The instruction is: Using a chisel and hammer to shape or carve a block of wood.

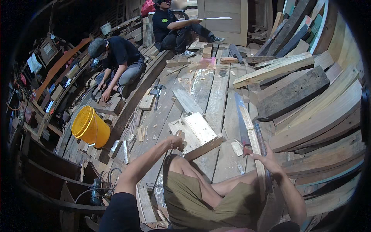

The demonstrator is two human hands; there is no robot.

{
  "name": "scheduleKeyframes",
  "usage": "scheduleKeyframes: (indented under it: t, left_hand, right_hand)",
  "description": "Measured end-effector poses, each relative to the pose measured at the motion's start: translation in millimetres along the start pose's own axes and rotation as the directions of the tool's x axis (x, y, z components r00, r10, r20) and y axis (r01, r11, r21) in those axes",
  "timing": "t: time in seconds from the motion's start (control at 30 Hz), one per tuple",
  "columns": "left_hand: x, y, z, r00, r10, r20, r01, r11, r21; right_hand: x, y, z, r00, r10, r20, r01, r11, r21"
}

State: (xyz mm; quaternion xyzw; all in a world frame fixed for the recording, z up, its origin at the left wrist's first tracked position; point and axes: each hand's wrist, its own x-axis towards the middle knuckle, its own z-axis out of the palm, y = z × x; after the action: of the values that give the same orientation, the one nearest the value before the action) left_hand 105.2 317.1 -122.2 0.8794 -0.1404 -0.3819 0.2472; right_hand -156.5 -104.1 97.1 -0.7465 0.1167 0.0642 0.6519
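My left hand (176, 142) grips the left side of a pale wooden board (180, 135), on which a smaller white board (199, 125) lies. My right hand (266, 158) is closed on a long, narrow wooden strip (251, 131) with a shiny metal bar along its right side. Just left of that strip is a saw blade (241, 116) with a red handle (246, 150) by my thumb; whether I touch the handle I cannot tell. Ahead lie another weathered board (187, 98) and a hammer-like metal tool (157, 94).
A yellow bucket (89, 129) stands at left near a green power tool (96, 193) with cables. One co-worker (119, 58) crouches at upper left; another (166, 31) sits at the back holding a long flat piece. Stacked planks (293, 92) line the right side. Wood scraps litter the plank floor.
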Motion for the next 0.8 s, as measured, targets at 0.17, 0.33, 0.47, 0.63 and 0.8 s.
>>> scheduleKeyframes:
  t: [0.17, 0.33, 0.47, 0.63, 0.8]
  left_hand:
    - [16.4, 14.3, -2.4, 0.996, -0.077, 0.042, 0.082, 0.986, -0.142]
    - [-28.8, 48.9, -17.2, 0.99, -0.138, -0.029, 0.124, 0.95, -0.288]
    - [-41.4, 50.4, -17.3, 0.967, 0.254, 0.033, -0.19, 0.624, 0.758]
    - [3.5, -6.2, 35.2, 0.841, -0.297, -0.452, 0.231, 0.953, -0.196]
    - [-27.0, 41.2, 36.3, 0.818, -0.475, -0.325, 0.006, 0.572, -0.82]
  right_hand:
    - [1.8, 7.9, -1.0, 0.999, -0.042, 0.003, 0.041, 0.994, 0.103]
    - [8.7, 11.7, 1.1, 0.998, 0.062, 0.005, -0.062, 0.983, 0.172]
    - [1.4, 12.0, 1.4, 0.999, 0.046, 0.015, -0.048, 0.98, 0.191]
    - [-2.1, 13.9, -0.6, 0.999, -0.01, 0.041, 0.001, 0.978, 0.208]
    - [-20.5, 4.2, -16.1, 0.999, 0.044, 0.004, -0.043, 0.974, 0.22]
